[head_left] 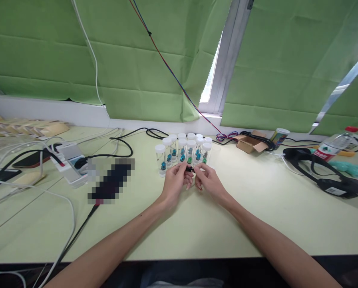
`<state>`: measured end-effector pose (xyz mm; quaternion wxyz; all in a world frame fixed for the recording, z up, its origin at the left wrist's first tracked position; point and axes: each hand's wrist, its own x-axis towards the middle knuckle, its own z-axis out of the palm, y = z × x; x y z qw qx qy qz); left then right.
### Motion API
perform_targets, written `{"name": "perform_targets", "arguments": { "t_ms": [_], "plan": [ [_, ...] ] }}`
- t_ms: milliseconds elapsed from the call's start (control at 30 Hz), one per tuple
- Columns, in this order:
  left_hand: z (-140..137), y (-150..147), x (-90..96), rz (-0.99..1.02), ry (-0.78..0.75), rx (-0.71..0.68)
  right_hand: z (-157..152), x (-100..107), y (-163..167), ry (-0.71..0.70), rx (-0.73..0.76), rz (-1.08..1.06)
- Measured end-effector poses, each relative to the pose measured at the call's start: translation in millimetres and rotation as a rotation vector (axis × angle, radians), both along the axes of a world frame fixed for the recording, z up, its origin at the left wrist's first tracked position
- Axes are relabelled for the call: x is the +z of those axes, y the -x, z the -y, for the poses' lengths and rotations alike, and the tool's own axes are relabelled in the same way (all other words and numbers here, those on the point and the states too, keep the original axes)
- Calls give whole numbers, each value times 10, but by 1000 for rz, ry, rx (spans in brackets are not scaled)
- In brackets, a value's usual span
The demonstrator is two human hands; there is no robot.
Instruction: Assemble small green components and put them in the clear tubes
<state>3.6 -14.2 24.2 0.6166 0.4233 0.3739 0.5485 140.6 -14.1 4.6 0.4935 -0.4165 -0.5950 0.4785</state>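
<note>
Between the fingertips of both hands is a small black object [190,169], too small to name. My left hand [178,177] pinches its left end, and my right hand [205,177] pinches the right end. Just beyond my hands stands a cluster of several clear plastic tubes with white caps; the nearest on the left is one tube [160,154]. Inside the tubes are small blue or green pieces with thin dark stems. My fingers hide the lower part of the front tubes.
To the left lie a blurred dark device [113,182] on a cable and a white power strip [69,164]. At the right are an open cardboard box [251,143], a can [279,138], a black headset [323,176] and a plastic bottle [331,146]. Cables run along the back.
</note>
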Motion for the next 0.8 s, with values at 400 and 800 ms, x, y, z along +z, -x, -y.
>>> {"name": "perform_targets", "arguments": {
  "t_ms": [400, 800],
  "plan": [
    [3, -5, 2, -12, -12, -9, 2, 10, -6, -23, 10, -1],
    [5, -3, -13, -55, -20, -5, -7, 1, -6, -32, 3, 13]
  ]
}}
